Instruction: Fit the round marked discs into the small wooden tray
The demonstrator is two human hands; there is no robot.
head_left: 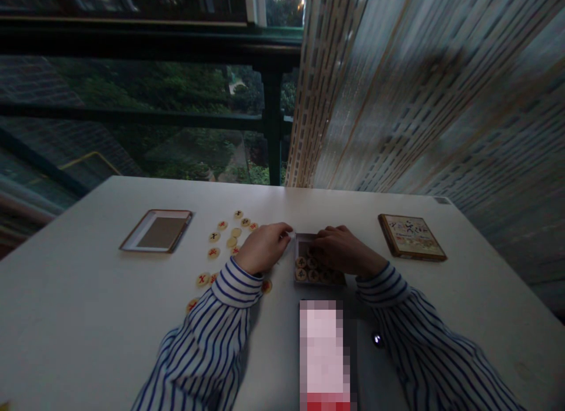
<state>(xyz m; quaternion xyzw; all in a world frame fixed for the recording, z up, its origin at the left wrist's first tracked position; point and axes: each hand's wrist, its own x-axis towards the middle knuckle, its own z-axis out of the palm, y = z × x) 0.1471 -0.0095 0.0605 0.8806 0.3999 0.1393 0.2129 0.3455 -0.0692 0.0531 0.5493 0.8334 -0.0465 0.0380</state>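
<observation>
A white surface carries a pixelated rectangular object near its front edge, with a small dark round object to the right. Beyond stand a dark green railing and a pale patterned curtain; foliage and a brick wall show behind the bars.

From here I can't see the right hand's fingertips or the part of the box beneath it, at centre. The left sleeve, cut by the bottom edge, partly hides a disc. The bottom-centre phone is pixelated; a yellow scrap, lower left, is cropped beyond recognition.
</observation>
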